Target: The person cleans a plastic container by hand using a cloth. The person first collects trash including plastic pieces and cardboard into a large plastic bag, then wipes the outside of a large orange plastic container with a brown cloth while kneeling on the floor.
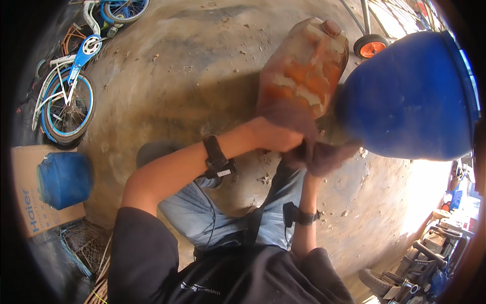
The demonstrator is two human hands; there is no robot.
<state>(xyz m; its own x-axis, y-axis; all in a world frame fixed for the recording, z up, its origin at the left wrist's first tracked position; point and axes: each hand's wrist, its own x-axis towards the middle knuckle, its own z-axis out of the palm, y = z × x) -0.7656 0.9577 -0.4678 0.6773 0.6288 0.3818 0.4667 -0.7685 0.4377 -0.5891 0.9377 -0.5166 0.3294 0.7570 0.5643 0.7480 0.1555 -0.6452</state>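
Dusky purple-brown fabric (293, 115) blurs around my left hand (281, 136) and right hand (318, 163), close together in front of the stained jerrycan (304, 66); I cannot tell whether either hand is open or closed on the fabric. The jerrycan stands near a big blue barrel (405, 96), a bicycle (78, 66) off to my left

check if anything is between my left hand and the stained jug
Only blurred brownish fabric at your left hand, overlapping the near end of the jug in this view; nothing else visible stands between them.
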